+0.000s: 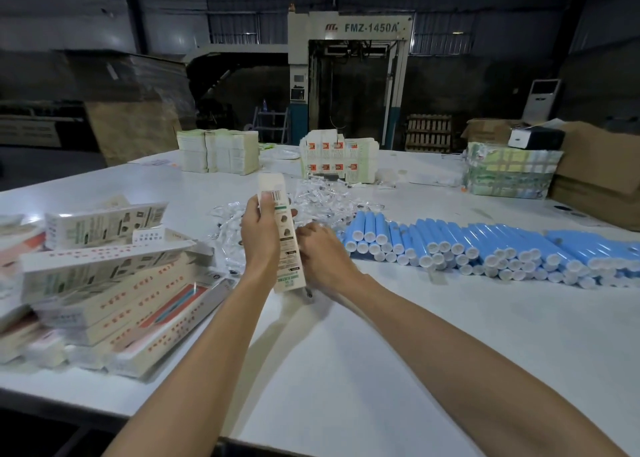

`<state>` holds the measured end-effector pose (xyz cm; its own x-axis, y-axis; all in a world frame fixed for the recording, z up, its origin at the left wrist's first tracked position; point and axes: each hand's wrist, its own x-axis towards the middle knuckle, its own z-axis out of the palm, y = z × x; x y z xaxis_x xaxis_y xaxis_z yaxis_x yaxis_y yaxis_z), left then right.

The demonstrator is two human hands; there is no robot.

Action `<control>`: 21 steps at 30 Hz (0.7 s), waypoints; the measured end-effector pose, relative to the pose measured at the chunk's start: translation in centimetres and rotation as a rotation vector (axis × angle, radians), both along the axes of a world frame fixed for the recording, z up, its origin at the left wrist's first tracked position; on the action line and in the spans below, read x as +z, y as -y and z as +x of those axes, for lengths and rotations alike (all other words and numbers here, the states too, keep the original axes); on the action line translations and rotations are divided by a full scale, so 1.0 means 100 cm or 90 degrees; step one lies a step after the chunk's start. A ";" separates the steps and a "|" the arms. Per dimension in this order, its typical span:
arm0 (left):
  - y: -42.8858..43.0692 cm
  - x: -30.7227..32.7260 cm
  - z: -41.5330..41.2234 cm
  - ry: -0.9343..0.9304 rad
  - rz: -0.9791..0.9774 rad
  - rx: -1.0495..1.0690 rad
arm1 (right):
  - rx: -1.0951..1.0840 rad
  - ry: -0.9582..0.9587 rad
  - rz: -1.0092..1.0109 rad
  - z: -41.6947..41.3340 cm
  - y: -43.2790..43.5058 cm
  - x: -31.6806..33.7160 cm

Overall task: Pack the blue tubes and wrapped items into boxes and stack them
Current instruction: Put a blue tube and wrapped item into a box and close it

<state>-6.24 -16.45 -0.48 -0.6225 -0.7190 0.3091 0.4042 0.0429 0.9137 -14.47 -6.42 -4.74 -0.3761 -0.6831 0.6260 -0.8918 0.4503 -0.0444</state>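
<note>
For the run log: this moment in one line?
left hand grips long cream cardboard box | right hand at its lower end | blue plastic tubes piled

A factory packing hall, probably: a tall industrial machine (pixel 349 76) marked FMZ-1450A, corrugated metal walls (pixel 69 3), and flat carton stacks (pixel 218 155) on a wide white worktop (pixel 415 335).

White table (pixel 415 335). 1 box (pixel 282 228), near-upright, gripped by left hand (pixel 258 235); right hand (pixel 320 252) against its lower right edge, grip unclear. Tubes (pixel 485 245), blue: heap, right. Wrapped items (pixel 311 197): loose pile behind. Stacked boxes (pixel 114 283): left.
</note>
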 end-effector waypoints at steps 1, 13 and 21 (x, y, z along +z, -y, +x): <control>-0.001 0.002 0.001 -0.016 0.013 -0.016 | -0.009 0.079 -0.050 -0.003 -0.003 0.001; -0.023 -0.002 0.007 -0.071 0.080 -0.237 | 0.038 0.501 -0.396 -0.005 -0.057 0.022; -0.051 -0.009 0.004 -0.001 0.055 -0.350 | 0.075 0.599 -0.603 0.007 -0.132 0.051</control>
